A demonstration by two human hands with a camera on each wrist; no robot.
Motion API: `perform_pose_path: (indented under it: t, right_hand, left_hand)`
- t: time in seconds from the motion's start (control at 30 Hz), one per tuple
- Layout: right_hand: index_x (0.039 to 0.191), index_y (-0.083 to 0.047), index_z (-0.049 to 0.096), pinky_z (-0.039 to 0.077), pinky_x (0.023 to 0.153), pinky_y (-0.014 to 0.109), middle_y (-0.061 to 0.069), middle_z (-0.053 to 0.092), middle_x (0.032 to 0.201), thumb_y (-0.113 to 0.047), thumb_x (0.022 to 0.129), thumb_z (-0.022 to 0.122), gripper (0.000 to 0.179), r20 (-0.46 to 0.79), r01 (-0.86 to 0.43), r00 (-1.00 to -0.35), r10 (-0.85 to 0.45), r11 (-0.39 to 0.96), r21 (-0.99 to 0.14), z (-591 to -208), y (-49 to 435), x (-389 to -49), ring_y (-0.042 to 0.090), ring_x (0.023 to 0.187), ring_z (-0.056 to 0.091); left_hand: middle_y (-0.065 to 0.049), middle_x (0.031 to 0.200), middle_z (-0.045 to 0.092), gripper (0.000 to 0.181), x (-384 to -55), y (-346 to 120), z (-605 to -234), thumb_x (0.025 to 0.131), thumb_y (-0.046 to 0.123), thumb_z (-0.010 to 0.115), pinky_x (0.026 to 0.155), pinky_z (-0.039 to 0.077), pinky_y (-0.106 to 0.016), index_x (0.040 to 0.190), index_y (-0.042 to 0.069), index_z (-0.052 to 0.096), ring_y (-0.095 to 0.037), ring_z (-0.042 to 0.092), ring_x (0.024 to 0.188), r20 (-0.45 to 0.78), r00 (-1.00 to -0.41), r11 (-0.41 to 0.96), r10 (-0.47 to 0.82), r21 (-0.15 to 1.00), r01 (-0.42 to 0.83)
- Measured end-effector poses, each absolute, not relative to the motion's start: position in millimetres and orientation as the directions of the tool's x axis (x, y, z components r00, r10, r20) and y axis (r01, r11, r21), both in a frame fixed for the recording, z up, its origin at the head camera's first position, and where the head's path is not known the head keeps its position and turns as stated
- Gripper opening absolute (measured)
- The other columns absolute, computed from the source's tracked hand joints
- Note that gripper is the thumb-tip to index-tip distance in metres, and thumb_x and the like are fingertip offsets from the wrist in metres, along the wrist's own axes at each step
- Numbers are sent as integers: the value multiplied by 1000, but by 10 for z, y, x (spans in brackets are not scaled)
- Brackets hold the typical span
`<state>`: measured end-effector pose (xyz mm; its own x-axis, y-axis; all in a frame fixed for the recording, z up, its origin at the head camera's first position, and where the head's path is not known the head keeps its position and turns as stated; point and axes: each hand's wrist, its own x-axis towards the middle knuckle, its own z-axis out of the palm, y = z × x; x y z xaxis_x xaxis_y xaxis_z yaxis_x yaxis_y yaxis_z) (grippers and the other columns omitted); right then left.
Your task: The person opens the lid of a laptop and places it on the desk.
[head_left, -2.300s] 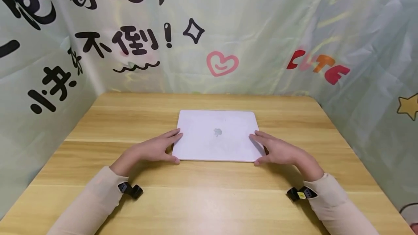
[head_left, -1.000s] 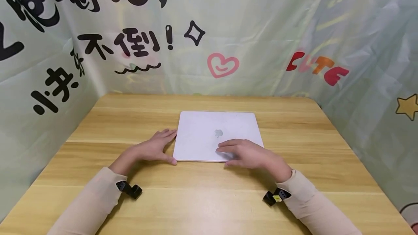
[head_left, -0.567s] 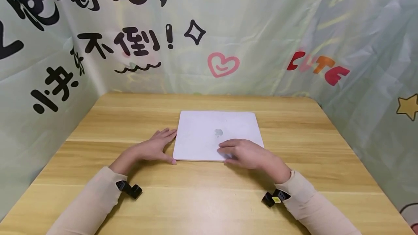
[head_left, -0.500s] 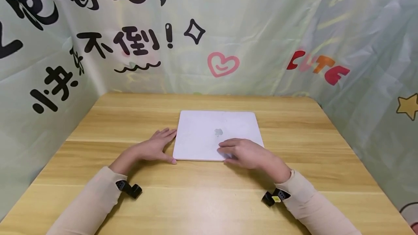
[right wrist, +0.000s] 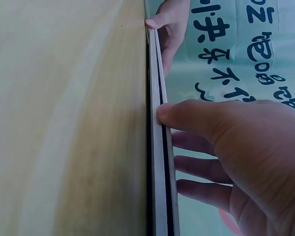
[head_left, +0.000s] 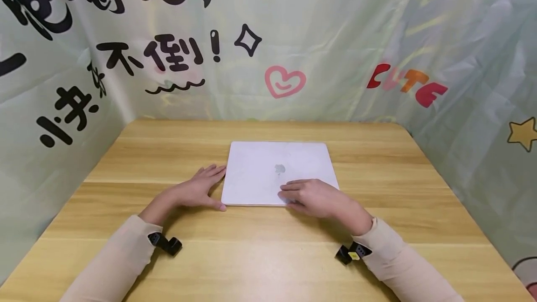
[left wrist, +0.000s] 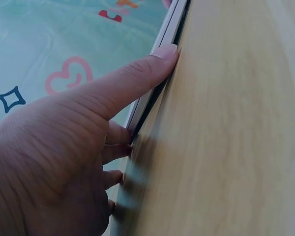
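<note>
A closed silver laptop with an apple logo lies flat on the wooden table. At its left side is my left hand, fingers spread along the edge and thumb at the front left corner. In the left wrist view the thumb touches the laptop's front edge. My right hand covers the front right part of the lid. The right wrist view shows its thumb against the seam in the laptop's front edge, with fairly straight fingers touching the lid's top.
The wooden table extends around the laptop. A printed cloth with lettering and a heart hangs behind it and along both sides. A small black camera is strapped to the left wrist, and another black camera to the right wrist.
The right hand has left the laptop's right edge and come leftward to its front edge. The left hand has shifted slightly outward along the left side. The laptop stays closed in its place.
</note>
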<state>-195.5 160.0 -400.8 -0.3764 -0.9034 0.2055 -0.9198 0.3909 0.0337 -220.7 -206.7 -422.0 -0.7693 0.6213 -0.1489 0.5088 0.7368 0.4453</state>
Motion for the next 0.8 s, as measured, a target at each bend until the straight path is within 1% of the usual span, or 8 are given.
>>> perform_pose_path:
  t: [0.23,0.37,0.57,0.8]
  right_hand:
    - [118,-4,70,52,92,36,8,69,117,-17,89,72,32,241,-918,-358,-902,387,86,-3953,1607,-1923,21,109,65]
    - [115,-5,72,53,89,34,5,71,113,-16,88,73,29,277,-917,-337,-900,380,119,-3925,1608,-1906,19,105,66]
    - [110,-8,73,55,84,32,2,72,109,-16,88,72,24,317,-908,-325,-891,388,158,-3896,1614,-1898,17,100,67]
    - [110,-9,73,56,81,32,1,72,108,-17,89,72,23,349,-899,-315,-882,395,187,-3842,1632,-1884,16,97,68]
  left_hand:
    - [-14,162,12,120,-2207,-2062,-4245,75,74,65,117,-1,-55,156,1,14,-35,1,148,-147,-771,740,620,439,510]
    - [-14,162,12,119,-2198,-2057,-4238,76,75,63,117,-1,-55,155,1,15,-35,1,148,-143,-773,738,618,444,508]
    - [-13,162,13,118,-2194,-2051,-4232,76,75,63,117,-1,-54,156,1,15,-35,1,148,-137,-778,740,614,444,505]
    - [-13,162,14,118,-2206,-2046,-4237,76,75,64,117,-1,-54,156,2,16,-35,2,148,-133,-784,744,606,443,500]
